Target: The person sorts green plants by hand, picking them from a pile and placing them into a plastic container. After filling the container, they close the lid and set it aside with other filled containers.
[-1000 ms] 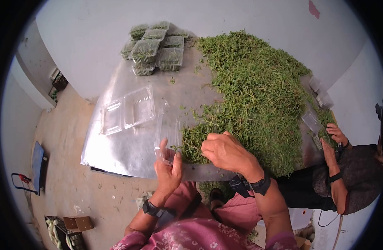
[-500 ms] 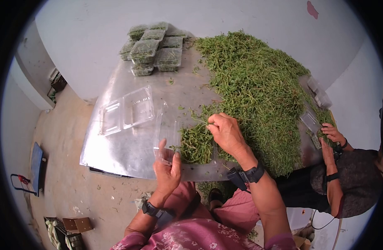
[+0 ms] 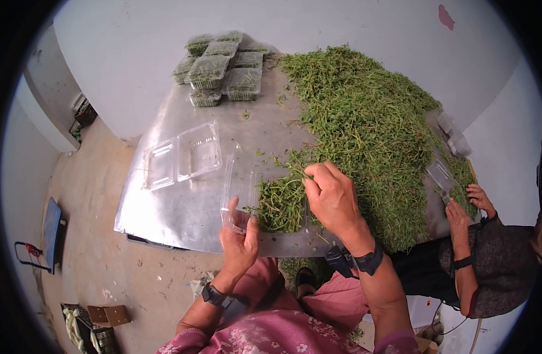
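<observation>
A hinged clear plastic container (image 3: 240, 174) lies open at the table's near edge, its lid on the left and leafy green stems (image 3: 280, 206) filling the other half. My left hand (image 3: 240, 241) grips the container near the hinge, thumb on the near side and fingers partly seen through the plastic. Above the filled half's right side, my right hand (image 3: 333, 197) is closed in a pinch at the tip of some stems. A large heap of the same greens (image 3: 365, 124) spreads over the table just beyond my right hand.
Filled, closed containers (image 3: 209, 71) are stacked at the back of the metal table (image 3: 165, 215). Another open container (image 3: 182, 154) lies to the left. A co-worker's hands (image 3: 460, 218) work at the right edge, by more plastic boxes (image 3: 454, 134). A blue trolley (image 3: 51, 230) stands on the floor.
My right hand has moved slightly right and toward me. My left hand keeps its grip on the container. The co-worker's hands have shifted apart a little.
</observation>
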Tool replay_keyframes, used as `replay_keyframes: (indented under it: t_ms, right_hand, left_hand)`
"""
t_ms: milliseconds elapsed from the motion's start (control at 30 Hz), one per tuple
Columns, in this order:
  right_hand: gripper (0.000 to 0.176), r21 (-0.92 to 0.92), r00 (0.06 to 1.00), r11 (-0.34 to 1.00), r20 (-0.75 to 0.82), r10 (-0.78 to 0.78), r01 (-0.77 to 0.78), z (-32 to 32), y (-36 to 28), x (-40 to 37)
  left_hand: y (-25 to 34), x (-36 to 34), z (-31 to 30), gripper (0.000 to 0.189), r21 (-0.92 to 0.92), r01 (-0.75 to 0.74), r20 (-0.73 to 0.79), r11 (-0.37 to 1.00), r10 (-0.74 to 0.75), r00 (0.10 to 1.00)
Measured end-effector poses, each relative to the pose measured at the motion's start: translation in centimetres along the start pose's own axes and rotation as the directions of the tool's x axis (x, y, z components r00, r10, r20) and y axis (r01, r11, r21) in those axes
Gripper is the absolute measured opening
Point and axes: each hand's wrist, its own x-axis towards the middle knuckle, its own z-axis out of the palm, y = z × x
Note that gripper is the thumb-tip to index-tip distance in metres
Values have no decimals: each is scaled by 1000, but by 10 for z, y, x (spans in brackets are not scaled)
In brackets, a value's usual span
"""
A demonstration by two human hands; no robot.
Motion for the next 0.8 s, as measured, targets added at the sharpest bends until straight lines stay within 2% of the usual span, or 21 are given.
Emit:
replay_keyframes:
  t_ms: [133,267,367,500,600,733,800]
  right_hand:
    - [14,-38,991,998,-127,37,-42,-2,4,2]
    - [15,-8,991,998,-120,62,-64,-1,5,1]
    - [13,-24,994,1000,-113,-11,8,1,0,1]
    - [10,9,984,999,177,37,-39,6,-8,-10]
    - [11,7,915,999,403,38,-45,8,-12,-16]
    - [16,57,891,998,453,1,-30,8,-7,-16]
    - [18,27,922,999,385,26,-39,4,-8,-13]
  left_hand:
    - [0,0,0,51,23,-1,15,1000,0,1000]
    - [-1,0,0,50,21,-4,10,1000,4,1000]
    - [-1,0,0,50,12,0,-1,1000,0,1000]
    - [1,0,0,51,6,2,-11,1000,-2,1000]
    - [0,0,0,51,7,-7,-6,1000,7,1000]
    - [2,1,0,51,11,-11,-3,1000,11,1000]
    - [0,1,0,51,1,-5,-2,1000,5,1000]
